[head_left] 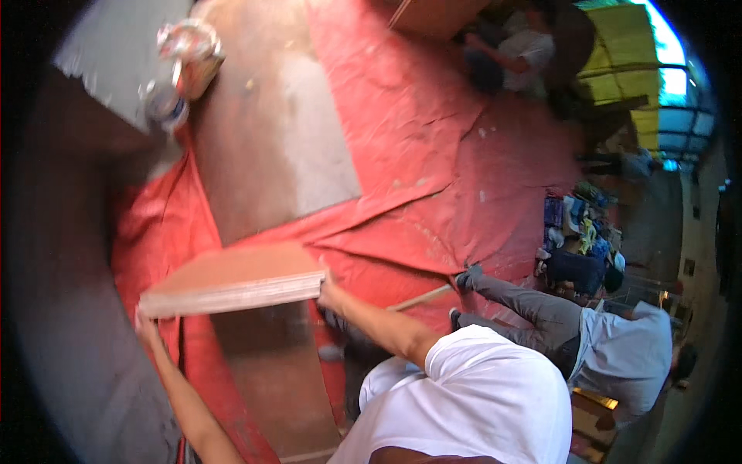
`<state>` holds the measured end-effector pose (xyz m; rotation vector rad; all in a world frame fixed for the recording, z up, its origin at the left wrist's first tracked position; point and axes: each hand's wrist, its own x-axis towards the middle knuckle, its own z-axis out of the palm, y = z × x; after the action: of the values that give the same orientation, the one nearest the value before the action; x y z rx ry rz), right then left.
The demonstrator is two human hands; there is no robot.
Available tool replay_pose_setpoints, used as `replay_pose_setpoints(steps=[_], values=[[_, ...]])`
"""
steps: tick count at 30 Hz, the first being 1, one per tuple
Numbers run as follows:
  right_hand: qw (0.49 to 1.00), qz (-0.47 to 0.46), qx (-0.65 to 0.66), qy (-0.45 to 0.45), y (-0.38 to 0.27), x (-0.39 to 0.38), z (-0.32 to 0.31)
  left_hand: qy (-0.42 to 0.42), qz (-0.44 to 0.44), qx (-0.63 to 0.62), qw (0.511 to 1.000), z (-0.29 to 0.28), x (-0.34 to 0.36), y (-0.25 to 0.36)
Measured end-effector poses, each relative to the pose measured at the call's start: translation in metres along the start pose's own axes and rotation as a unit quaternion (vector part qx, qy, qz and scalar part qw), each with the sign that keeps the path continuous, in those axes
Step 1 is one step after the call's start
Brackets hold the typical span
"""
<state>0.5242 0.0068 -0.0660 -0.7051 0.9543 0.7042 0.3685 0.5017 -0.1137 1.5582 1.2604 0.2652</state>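
Note:
Between my two hands is a stack of thin brown boards [239, 271], its pale layered edges turned toward me. My left hand [144, 325] grips the stack's left end, and my right hand [330, 288] grips the right end. Both hands are closed on it, though most of the fingers are hidden. The stack is held up above a brown panel [278, 387] lying below it. Beyond the stack, a large brown sheet [278, 131] lies flat on a wrinkled red tarp [410, 147].
A plastic bag [189, 40] and a blurred round container [165, 104] stand at the upper left. On the right, a person in grey trousers [618, 348] bends close by. Another person [525, 54] is at the upper right. A pile of clothes and bags [580, 240] lies right of the tarp.

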Motion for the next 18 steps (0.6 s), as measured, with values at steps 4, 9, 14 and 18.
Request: replay_pose_setpoints(steps=[4, 9, 14, 18], values=[[0.994, 0.062, -0.013, -0.089, -0.007, -0.063, 0.06, 0.008, 0.165, 0.149, 0.975, -0.069, 0.029, 0.007], [0.993, 0.012, -0.034, -0.109, -0.004, -0.098, 0.055, -0.028, -0.024, -0.019, 0.999, -0.051, 0.018, 0.023], [0.985, -0.067, -0.156, -0.009, 0.002, -0.061, -0.013, -0.05, 0.13, 0.046, 0.989, 0.016, -0.02, 0.051], [0.863, -0.139, -0.486, -0.008, -0.012, -0.063, 0.002, -0.005, -0.019, -0.119, 0.993, 0.019, -0.054, 0.109]])
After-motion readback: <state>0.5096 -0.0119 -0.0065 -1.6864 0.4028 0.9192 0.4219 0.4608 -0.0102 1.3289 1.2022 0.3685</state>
